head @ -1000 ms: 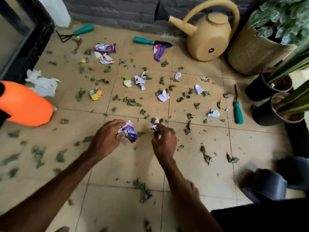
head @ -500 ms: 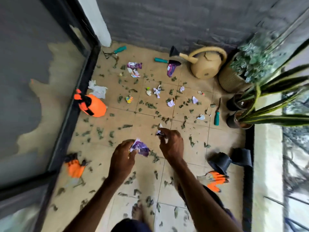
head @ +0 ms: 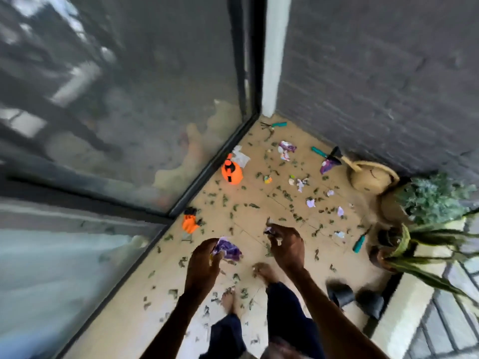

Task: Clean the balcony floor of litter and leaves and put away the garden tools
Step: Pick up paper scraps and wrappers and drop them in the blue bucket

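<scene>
- A crumpled purple wrapper (head: 228,251) is gripped in the left hand (head: 204,257), low in the centre of the frame, with the fingers curled round it.
- A small scrap (head: 269,230) is pinched at the fingertips of the right hand (head: 286,246), just to the right. Both hands are held above the balcony floor (head: 259,218).
- More litter is seen up-frame and to the right of the hands: pale paper scraps (head: 311,202) in mid-frame, and a second wrapper (head: 328,165) higher up, touching the trowel (head: 319,151).
- The right hand is judged the nearer of the 2 to those scraps.
- A teal-handled tool (head: 359,242) lies at the right beside the plant pots (head: 386,237), its long axis running lower left to upper right. The right hand is nearer here as well.
- A hand rake (head: 276,124) lies in the far corner, well apart from both hands.
- Room is bounded by the glass door (head: 129,99) on the left, the pots on the right and the wall at the top. Between them lies open, leaf-strewn floor.
- An orange spray bottle (head: 231,171) and an orange glove (head: 190,222) lie along the door's edge.
</scene>
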